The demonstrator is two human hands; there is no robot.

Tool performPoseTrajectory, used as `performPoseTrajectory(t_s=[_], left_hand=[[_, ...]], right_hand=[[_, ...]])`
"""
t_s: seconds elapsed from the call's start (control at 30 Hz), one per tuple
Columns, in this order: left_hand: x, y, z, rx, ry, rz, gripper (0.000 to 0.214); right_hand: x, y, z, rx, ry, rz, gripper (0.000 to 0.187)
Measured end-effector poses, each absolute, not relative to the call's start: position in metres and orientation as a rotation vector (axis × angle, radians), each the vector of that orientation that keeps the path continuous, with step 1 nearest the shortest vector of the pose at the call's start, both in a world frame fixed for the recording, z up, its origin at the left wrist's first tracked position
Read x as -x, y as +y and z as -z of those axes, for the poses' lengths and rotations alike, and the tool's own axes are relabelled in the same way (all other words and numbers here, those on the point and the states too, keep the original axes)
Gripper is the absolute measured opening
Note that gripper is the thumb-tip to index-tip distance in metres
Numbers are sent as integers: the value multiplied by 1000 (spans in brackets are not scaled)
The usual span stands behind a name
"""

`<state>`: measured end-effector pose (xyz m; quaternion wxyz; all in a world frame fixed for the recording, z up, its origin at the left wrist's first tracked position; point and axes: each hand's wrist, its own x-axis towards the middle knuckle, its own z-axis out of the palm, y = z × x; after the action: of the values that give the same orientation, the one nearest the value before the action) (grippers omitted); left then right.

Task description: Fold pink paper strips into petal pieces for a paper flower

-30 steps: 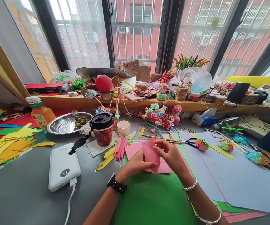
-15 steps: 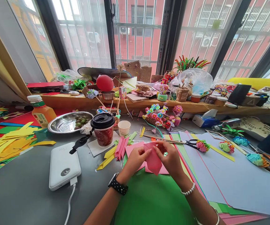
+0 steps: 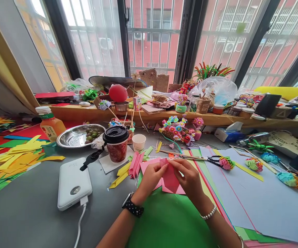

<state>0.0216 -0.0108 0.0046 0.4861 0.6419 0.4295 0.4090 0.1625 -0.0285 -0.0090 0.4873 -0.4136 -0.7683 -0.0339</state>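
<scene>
Paper [image 3: 170,177], pink, pinched between left hand [image 3: 151,178] and right hand [image 3: 190,178]; hands closer than second ago, piece narrower, fold advancing.

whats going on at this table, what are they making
A person is working at a cluttered craft table. Their left hand and right hand both pinch a pink paper, which is partly folded and held just above a green sheet. Folded pink strips lie to the left of the hands, and scissors lie to the right. A white power bank and a lidded coffee cup stand further left. What the finished piece will be cannot be told.
</scene>
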Motion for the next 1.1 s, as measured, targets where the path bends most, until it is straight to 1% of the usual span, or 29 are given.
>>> performPoseTrajectory(t_s=[0.13, 0.37, 0.63, 0.8, 0.9, 1.0, 1.1], left_hand=[[-21, -10, -5, -1557, 1038, -1044, 36], [-20, -12, -8, -1562, 986, -1119, 35], [-18, -12, -8, -1536, 1001, -1147, 35], [-18, -15, -11, -1497, 952, -1133, 30], [-18, -15, -12, -1464, 941, -1125, 27], [-17, -15, -14, -1447, 953, -1092, 28], [-17, -16, -15, -1481, 944, -1000, 30]], right_hand=[[-163, -28, 9, 984, -1879, 83, 30], [-164, -30, 3, 1021, -1897, -12, 36], [-162, -32, 0, 1002, -1946, -13, 40], [-161, -33, 0, 994, -1946, -59, 42], [-160, -33, -2, 982, -1917, -144, 43], [-160, -33, -6, 1007, -1785, -332, 32], [-162, -31, -9, 1085, -1559, -623, 23]])
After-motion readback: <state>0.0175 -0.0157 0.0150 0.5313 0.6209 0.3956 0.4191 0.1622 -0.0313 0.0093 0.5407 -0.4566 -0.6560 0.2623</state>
